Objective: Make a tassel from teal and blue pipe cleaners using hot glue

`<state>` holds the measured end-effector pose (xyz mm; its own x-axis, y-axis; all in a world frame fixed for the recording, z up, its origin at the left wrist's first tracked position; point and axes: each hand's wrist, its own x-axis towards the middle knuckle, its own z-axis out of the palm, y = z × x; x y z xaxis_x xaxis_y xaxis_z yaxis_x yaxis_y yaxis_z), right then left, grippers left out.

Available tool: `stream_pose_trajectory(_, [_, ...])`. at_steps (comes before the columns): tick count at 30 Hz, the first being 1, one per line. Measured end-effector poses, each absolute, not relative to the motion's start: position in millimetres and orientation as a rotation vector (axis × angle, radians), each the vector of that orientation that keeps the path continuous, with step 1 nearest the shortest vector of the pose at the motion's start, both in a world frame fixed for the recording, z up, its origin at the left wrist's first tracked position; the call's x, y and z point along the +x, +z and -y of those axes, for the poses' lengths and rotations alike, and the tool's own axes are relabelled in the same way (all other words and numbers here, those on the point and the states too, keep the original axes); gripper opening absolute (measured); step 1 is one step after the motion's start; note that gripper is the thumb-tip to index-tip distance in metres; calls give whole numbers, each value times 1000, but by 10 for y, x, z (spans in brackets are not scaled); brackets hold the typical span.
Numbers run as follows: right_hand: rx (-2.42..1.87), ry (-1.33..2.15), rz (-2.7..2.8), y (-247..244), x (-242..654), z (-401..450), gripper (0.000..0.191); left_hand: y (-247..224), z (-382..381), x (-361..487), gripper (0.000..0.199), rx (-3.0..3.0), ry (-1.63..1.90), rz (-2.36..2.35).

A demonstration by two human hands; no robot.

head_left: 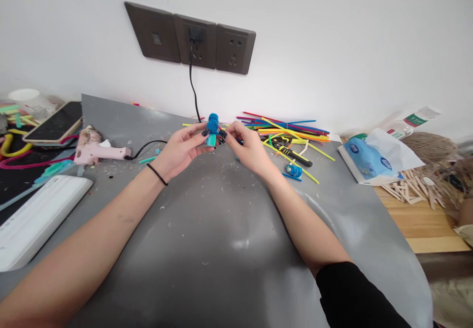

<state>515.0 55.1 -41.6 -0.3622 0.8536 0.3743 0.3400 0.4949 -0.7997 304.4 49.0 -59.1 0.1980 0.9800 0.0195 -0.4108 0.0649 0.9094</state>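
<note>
Fingers and thumb of my left hand point(183, 148) are closed on a small blue pipe-cleaner figure point(213, 123), held upright above the mat. Its upper part is fuzzy dark blue, and the lower end is a lighter turquoise. My right hand point(247, 146) is pinched at the figure's right side, its fingertips at or very near the blue fuzz. Whatever lies between those fingertips is too small to tell; a bit of blue shows under the fingers. A second small blue coiled piece point(294, 171) lies on the mat to the right.
Beyond my right hand lie a pile of coloured pipe cleaners point(291, 130) and yellow-black pliers point(295, 155). A pink glue gun point(99, 150), phone point(55, 123) and white oblong device point(44, 219) are left. Tissues point(365, 158), wooden sticks point(414, 187) and twine point(428, 146) sit right.
</note>
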Motion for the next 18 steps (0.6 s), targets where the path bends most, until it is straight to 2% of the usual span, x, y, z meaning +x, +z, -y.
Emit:
stream_pose_trajectory(5, [-969,776,1930,-416,5126,-541,16,-594,-491,3052,38,958,1223,-788])
stream_pose_trajectory(13, [-949,798,1944,-439,5121,-543,18,-606,-497,3054,23,938,1214,-804])
stream_pose_trajectory(18, [-933,793,1949,-454,5132,-561,18,-625,-510,3039,26,924,1204,-774])
